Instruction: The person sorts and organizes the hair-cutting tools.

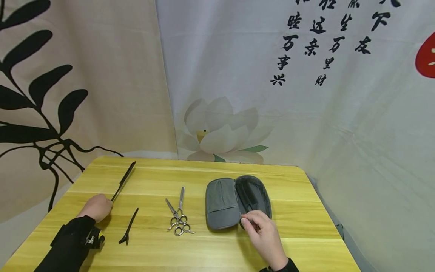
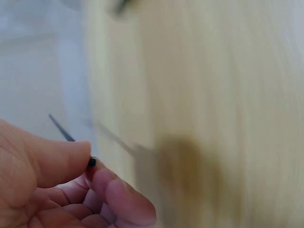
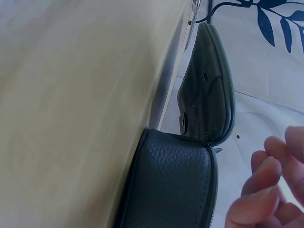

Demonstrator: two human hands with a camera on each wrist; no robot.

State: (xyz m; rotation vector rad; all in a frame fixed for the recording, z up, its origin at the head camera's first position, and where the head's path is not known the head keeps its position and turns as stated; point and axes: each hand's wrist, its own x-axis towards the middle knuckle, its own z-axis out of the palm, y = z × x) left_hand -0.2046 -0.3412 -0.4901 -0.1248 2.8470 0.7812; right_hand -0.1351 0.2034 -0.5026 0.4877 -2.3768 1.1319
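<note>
In the head view my left hand (image 1: pixel 97 207) is at the table's left side, pinching a black tail comb (image 1: pixel 127 173) by its thin end. Its tail (image 2: pixel 61 127) sticks out past the thumb in the left wrist view. My right hand (image 1: pixel 261 230) is by the near edge of a grey zip case (image 1: pixel 222 206), which lies unfolded, with a dark item (image 1: pixel 249 193) in its right half. Loosely curled fingers (image 3: pixel 263 175) show in the right wrist view, a gap between them and the case; nothing shows in their grasp.
Two pairs of hairdressing scissors (image 1: pixel 178 217) lie close together mid-table. Between them and my left hand is a black hair clip (image 1: pixel 128 228). The yellow wood-grain table (image 1: pixel 289 257) ends at a printed cloth backdrop (image 1: pixel 306 121).
</note>
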